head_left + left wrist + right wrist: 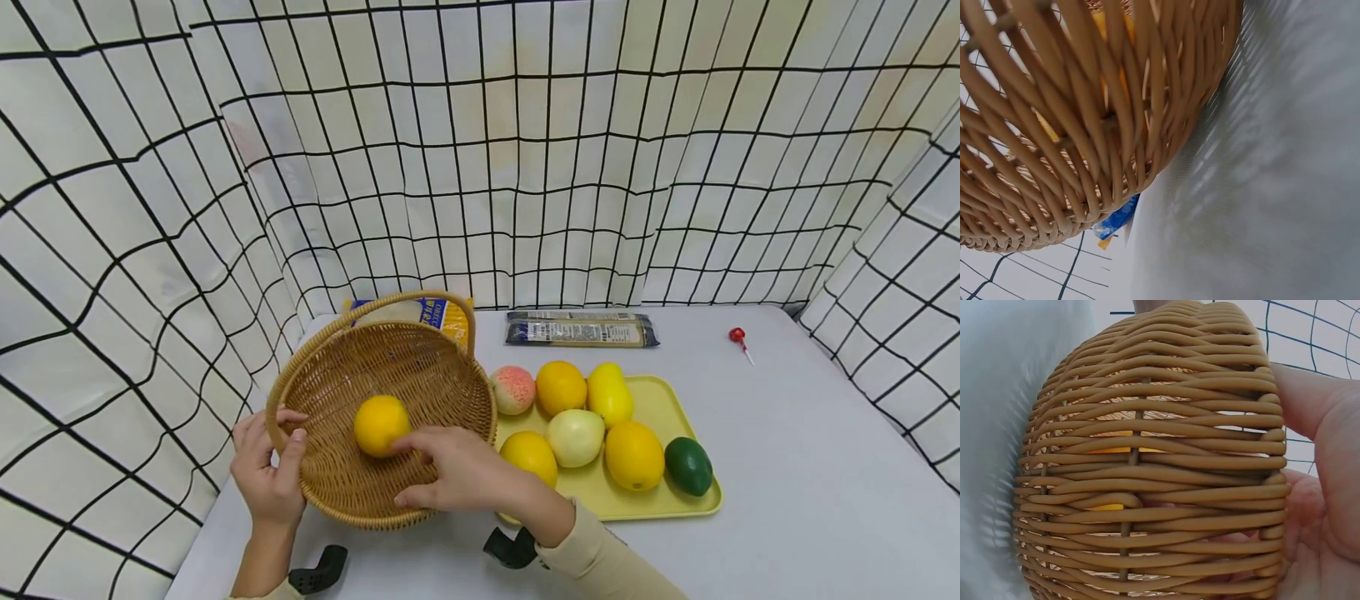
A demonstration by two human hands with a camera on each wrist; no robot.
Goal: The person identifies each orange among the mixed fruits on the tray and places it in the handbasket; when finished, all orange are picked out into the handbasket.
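A round wicker basket (pixel 397 350) with a hooped handle stands tilted toward me at the left. My left hand (pixel 270 475) grips its left rim beside the foot of the handle, thumb on the inner side. Inside the basket lies an orange (pixel 378 423). My right hand (pixel 468 471) reaches over the basket's front right rim, its fingertips at the orange's right side and its thumb spread apart below. In the right wrist view, the right hand (pixel 1329 469) shows beyond the basket wall (pixel 1147 469). The left wrist view shows the weave (pixel 1085 125), with the left hand out of sight.
Right of the basket, a yellow tray (pixel 652 392) bears several oranges, a peach (pixel 513 390), a pale round fruit (pixel 576 437), a yellow pear-shaped fruit (pixel 610 393) and a dark green fruit (pixel 688 467). Behind are flat packets (pixel 581 330), an orecchiette bag (pixel 450 317) and a red lollipop (pixel 738 335).
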